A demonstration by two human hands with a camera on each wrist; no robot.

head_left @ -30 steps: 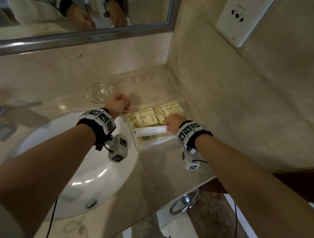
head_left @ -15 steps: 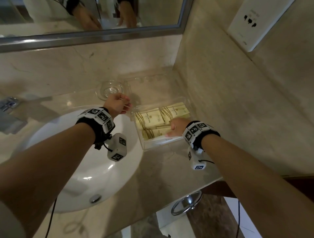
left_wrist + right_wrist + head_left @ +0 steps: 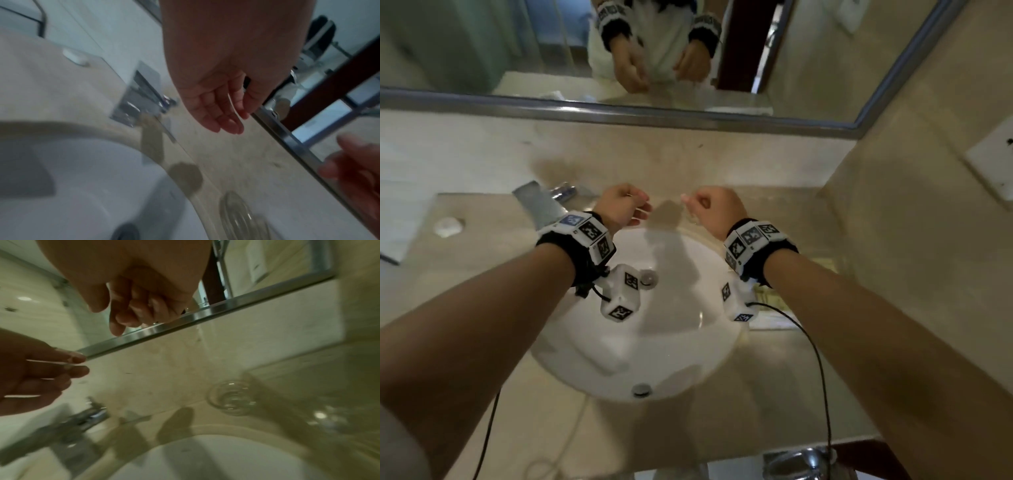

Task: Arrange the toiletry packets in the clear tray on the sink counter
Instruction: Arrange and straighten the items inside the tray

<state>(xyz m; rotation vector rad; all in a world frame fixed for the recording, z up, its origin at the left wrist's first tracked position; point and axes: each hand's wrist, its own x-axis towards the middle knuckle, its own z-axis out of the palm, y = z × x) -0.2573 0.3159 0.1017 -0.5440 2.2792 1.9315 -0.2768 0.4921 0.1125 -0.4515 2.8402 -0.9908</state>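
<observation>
My left hand (image 3: pixel 625 205) and right hand (image 3: pixel 710 205) hang side by side in the air above the back of the sink, both holding nothing. The left hand (image 3: pixel 218 110) has relaxed, nearly straight fingers. In the right wrist view the right hand (image 3: pixel 135 308) has its fingers curled into the palm. The clear tray (image 3: pixel 774 323) lies on the counter to the right of the basin, mostly hidden under my right forearm. Only slivers of the cream toiletry packets (image 3: pixel 768 296) show in it. Neither hand touches the tray.
The white basin (image 3: pixel 654 325) lies below the hands, with a chrome faucet (image 3: pixel 561 193) behind it at left. A small glass dish (image 3: pixel 232 397) stands on the counter by the back wall. A white soap-like item (image 3: pixel 448 226) lies at far left. The mirror (image 3: pixel 654 51) spans the wall above.
The right hand laid the white packet in the tray and let go. Both hands lifted away and moved left over the sink. The head view swung left.
</observation>
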